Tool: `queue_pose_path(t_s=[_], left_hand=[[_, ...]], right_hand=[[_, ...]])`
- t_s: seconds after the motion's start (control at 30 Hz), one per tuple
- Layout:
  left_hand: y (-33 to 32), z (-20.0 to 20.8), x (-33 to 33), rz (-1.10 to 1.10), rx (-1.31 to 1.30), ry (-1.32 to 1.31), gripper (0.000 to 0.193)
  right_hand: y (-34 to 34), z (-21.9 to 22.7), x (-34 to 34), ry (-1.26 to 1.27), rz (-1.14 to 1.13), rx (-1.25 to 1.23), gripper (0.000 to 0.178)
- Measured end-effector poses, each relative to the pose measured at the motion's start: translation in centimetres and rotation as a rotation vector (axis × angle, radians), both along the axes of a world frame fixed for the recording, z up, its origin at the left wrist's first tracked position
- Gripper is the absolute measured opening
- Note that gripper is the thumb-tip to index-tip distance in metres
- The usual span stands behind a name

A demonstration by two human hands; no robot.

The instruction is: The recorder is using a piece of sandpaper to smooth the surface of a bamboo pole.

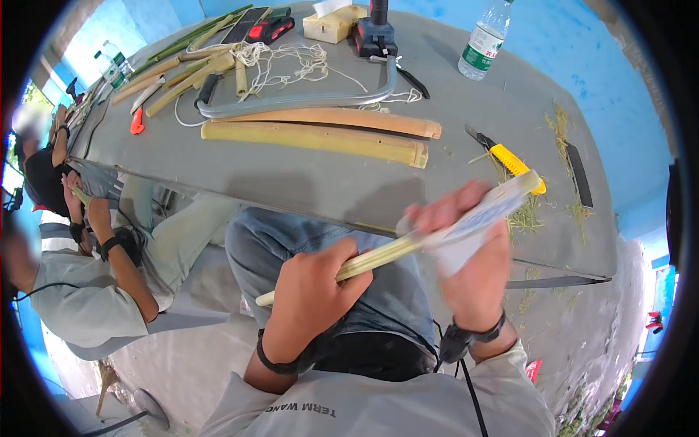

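Note:
A pale yellow-green bamboo strip (389, 253) slants over my lap, its lower left end poking out beyond my left hand. My left hand (309, 288) is closed round the strip near that end. Farther up, my right hand (477, 280) is closed on a white sheet with blue print (472, 227), which lies folded against the strip. Motion smears the sheet and the right fingers, so their exact grip is hard to see. Just past the right hand, a yellow utility knife (513, 159) rests on the table among thin green shavings (526, 217).
Two split bamboo pieces (313, 142) lie on the grey table (291, 175), before a hacksaw (291, 107) and white string (284, 62). A cordless drill (375, 36) and water bottle (484, 44) stand farther back. A dark flat bar (580, 175) lies right. Another person (95, 291) sits at left.

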State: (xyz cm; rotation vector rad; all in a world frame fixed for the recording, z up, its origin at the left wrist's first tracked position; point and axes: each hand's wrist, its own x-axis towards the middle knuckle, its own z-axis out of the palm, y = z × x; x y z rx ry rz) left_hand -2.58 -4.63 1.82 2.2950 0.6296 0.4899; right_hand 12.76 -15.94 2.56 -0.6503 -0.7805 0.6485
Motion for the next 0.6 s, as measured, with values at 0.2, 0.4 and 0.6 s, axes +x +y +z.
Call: queue_pose_path(t_s=[0.2,0.4,0.6], left_hand=[[0.2,0.3,-0.4,-0.066,-0.069,-0.035,0.017],[0.1,0.8,-0.6,-0.097,-0.272,0.011,0.021],[0.1,0.7,-0.6,-0.070,-0.291,0.092,0.022]], right_hand=[[-2.0,2.0,3.0,0.401,-0.003,0.386,0.014],[-1.4,1.6,3.1,0.228,-0.050,0.265,0.032],[-0.8,0.8,1.8,-0.134,-0.036,-0.069,0.038]])
